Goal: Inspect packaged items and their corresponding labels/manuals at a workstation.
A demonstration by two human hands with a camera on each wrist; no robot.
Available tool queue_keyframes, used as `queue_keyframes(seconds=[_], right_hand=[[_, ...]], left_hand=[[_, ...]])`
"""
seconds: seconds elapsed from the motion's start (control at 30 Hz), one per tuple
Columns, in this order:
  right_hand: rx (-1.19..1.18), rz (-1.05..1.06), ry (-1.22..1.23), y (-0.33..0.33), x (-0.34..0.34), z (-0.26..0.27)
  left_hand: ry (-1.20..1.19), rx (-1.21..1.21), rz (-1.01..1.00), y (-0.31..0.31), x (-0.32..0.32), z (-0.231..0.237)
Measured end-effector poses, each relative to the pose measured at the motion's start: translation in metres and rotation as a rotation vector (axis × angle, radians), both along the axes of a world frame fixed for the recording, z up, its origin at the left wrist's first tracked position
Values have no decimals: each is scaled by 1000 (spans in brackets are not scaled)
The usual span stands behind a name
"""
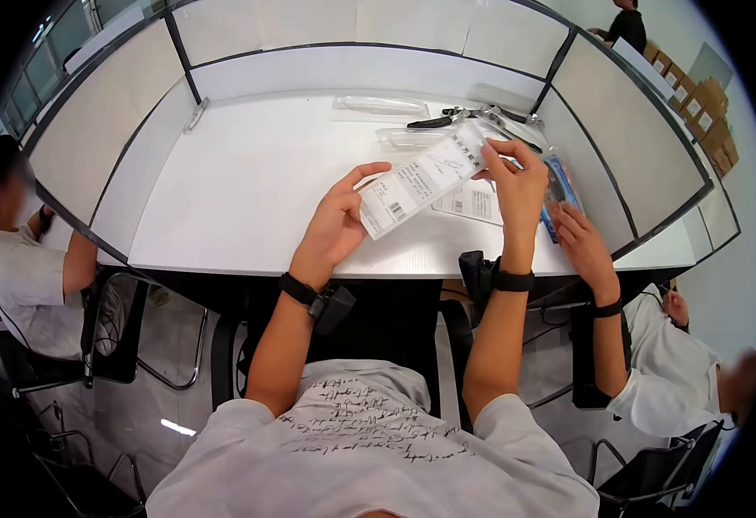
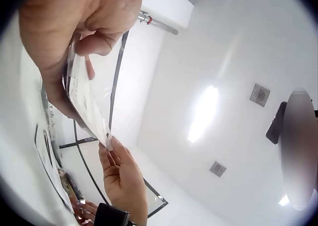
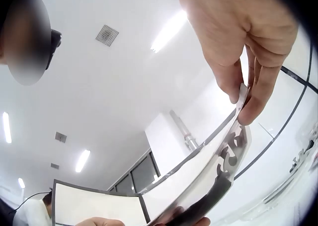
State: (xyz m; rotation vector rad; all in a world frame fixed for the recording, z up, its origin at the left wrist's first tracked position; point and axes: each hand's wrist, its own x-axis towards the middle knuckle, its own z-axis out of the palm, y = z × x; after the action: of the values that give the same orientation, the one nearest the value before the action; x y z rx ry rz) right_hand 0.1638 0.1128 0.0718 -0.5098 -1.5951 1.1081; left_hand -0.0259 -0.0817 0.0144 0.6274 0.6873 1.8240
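A long flat package [image 1: 417,183] with a white printed back card slants across both hands above the white table. My left hand [image 1: 333,223] holds its lower left end between thumb and fingers, with the index finger extended. At the upper right end, my right hand [image 1: 520,180] pinches the edge between thumb and fingertips. The right wrist view shows the package's other face, where a tool with a black handle [image 3: 211,201] and a hooked metal head [image 3: 231,159] lies under clear plastic. Below the package, another printed card [image 1: 473,205] lies on the table.
Metal tools with black handles [image 1: 490,116] and a clear plastic shell [image 1: 382,105] lie toward the back of the table [image 1: 231,190]. At right, another person's hand [image 1: 581,242] touches a blue package [image 1: 559,186]. Low partitions [image 1: 369,73] enclose the table; people sit on both sides.
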Motion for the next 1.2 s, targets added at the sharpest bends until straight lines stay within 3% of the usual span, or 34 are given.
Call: queue_keyframes(seconds=[0.13,0.43,0.5,0.67,0.73,0.8,0.87,0.93,1.03,1.2], right_hand=[[-18,-7,-66,3,4,0],[-72,166,-49,4,9,7],[-75,198,-58,6,9,6],[-141,257,-9,17,20,-1],[-151,213,-41,16,25,-1],[-152,250,-74,21,33,-2],[-175,347,-181,25,39,-3],[-137,309,-223,18,41,2],[-282,528,-351,-1,47,19],[-236,589,-236,-6,59,26]], left_hand=[[-41,17,-21,0,-3,-1],[245,-172,136,10,-1,-11],[-7,-94,82,6,-5,-8],[-144,15,27,4,-11,-10],[-83,37,146,7,-9,-12],[-78,65,120,4,-7,-9],[98,23,217,3,1,1],[87,55,170,4,0,1],[138,109,110,4,7,6],[228,36,123,7,20,7]])
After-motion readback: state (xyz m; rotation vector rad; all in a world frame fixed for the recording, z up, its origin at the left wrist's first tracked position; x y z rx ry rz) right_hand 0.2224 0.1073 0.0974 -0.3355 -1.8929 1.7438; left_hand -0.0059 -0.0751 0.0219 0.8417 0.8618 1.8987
